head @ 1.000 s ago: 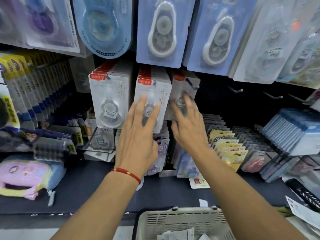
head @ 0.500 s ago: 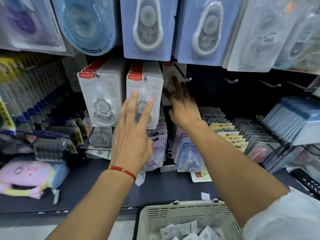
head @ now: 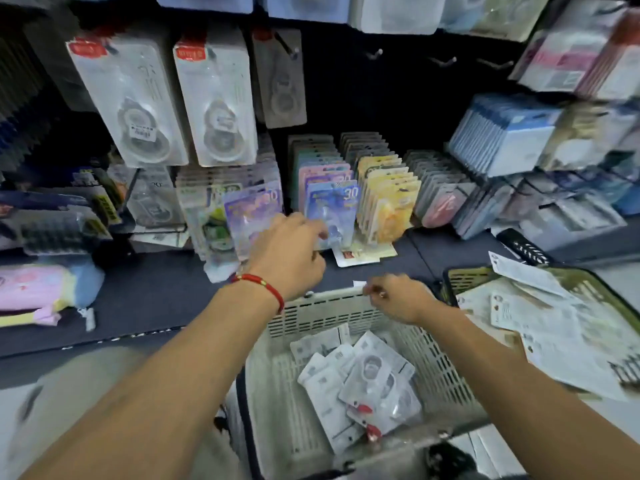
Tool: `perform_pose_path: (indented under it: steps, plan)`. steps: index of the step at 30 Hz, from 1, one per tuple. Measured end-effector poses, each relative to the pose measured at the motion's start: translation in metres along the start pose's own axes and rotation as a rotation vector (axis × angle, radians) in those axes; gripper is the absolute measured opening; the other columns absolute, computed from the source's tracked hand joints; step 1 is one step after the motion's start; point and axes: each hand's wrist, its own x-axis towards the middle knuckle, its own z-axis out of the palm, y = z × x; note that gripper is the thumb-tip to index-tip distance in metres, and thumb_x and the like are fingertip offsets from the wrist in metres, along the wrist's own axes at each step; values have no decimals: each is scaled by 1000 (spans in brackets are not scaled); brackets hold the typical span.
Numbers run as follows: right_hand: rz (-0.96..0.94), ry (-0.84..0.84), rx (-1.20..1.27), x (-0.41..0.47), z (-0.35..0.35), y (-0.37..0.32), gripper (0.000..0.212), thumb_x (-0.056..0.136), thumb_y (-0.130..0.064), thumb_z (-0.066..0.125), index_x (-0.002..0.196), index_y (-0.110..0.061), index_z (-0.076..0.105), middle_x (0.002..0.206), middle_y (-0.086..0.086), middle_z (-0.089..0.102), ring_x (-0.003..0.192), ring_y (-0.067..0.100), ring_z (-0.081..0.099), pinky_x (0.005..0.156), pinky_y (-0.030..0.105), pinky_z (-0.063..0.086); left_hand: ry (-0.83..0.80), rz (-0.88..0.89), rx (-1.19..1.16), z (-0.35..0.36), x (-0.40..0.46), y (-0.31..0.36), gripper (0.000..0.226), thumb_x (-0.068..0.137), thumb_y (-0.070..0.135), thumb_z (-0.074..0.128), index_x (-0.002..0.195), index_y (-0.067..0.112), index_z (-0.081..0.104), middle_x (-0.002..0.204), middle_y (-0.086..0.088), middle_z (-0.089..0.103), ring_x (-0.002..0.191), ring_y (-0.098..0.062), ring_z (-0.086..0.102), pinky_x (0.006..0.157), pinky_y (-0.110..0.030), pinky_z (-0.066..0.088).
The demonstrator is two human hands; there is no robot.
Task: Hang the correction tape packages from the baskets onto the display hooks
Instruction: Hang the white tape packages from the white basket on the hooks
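White correction tape packages (head: 367, 379) lie in a heap in the white slotted basket (head: 277, 375) below me. More of them hang in full rows on two hooks (head: 135, 98) (head: 214, 98), and a thinner row (head: 280, 81) hangs on a third hook to the right. My left hand (head: 287, 261), with a red bracelet, hovers above the basket's far rim with fingers loosely curled and nothing in them. Over the same rim, my right hand (head: 398, 299) curls its fingers downward and holds nothing that I can see.
Bare hooks (head: 374, 53) (head: 443, 60) stick out of the dark panel right of the hung rows. Colourful "30" packs (head: 332, 209) stand in racks on the shelf. A dark basket (head: 460, 278) with flat white packages stands at the right. A pink and blue bundle (head: 38, 289) lies left.
Both hands have come down from the hung packages to the basket's far rim. My view has tipped down, bringing the basket's contents into sight.
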Motion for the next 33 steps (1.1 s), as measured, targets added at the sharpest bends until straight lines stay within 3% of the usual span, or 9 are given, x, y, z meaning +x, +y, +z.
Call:
perform_pose_path:
  steps: [3, 5, 11, 14, 18, 22, 26, 29, 33]
  plan:
    - [115, -343, -25, -15, 64, 35, 33, 102, -26, 63, 133, -15, 67, 140, 10, 63, 128, 29, 60, 98, 31, 47, -248, 12, 34, 63, -23, 15, 40, 94, 22, 61, 134, 24, 63, 130, -8, 61, 128, -33, 51, 106, -46, 47]
    - [216, -460, -14, -19, 106, 55, 53, 101, -39, 66, 148, -18, 53, 153, 9, 52, 137, 29, 53, 108, 35, 43, -395, -37, 31, 107, -44, 13, 39, 95, 21, 61, 133, 25, 64, 133, -7, 60, 131, -31, 49, 108, -45, 47]
    - [322, -378, 224, -10, 191, 82, 81, 103, -45, 62, 165, -14, 21, 173, 10, 19, 155, 30, 30, 124, 42, 31, -705, -353, -95, 198, -104, -14, 33, 99, 22, 64, 132, 21, 66, 136, -10, 62, 127, -27, 58, 106, -30, 46]
    - [305, -381, 92, 0, 209, 83, 95, 97, -48, 70, 166, -18, 13, 168, 14, 26, 154, 36, 26, 123, 48, 30, -739, -480, -154, 220, -109, -14, 30, 99, 17, 64, 129, 16, 69, 135, -11, 65, 124, -28, 61, 101, -27, 47]
    - [226, -480, -69, 7, 214, 90, 113, 88, -50, 80, 168, -26, 4, 168, 22, 12, 157, 43, 13, 123, 59, 23, -757, -591, -208, 237, -109, -6, 29, 97, 18, 69, 126, 20, 70, 133, -9, 65, 120, -26, 63, 103, -32, 51]
    - [43, -541, -147, 0, 218, 114, 109, 89, -54, 76, 167, -40, 1, 175, 7, -2, 160, 38, 9, 125, 62, 16, -733, -661, -283, 247, -108, 6, 30, 95, 16, 67, 124, 23, 70, 128, -6, 65, 114, -24, 64, 93, -26, 51]
    - [-39, -479, -164, 4, 216, 117, 99, 84, -59, 78, 161, -33, 24, 162, 11, 32, 150, 36, 29, 121, 58, 25, -629, -738, -351, 252, -112, 13, 26, 95, 15, 67, 119, 23, 72, 119, -6, 70, 108, -22, 66, 84, -21, 45]
    - [-20, -424, -72, 5, 210, 115, 96, 73, -62, 86, 145, -19, 41, 147, 6, 41, 139, 31, 38, 114, 49, 36, -510, -857, -410, 252, -118, 16, 23, 93, 10, 66, 112, 19, 75, 115, -8, 73, 107, -26, 68, 91, -25, 52]
    - [176, -340, 398, -6, 189, 119, 74, 67, -68, 89, 108, -20, 51, 106, -3, 62, 97, 18, 62, 70, 32, 45, -229, -1126, -579, 253, -117, 18, 34, 94, 13, 69, 127, 14, 63, 114, -10, 72, 106, -29, 67, 92, -29, 51]
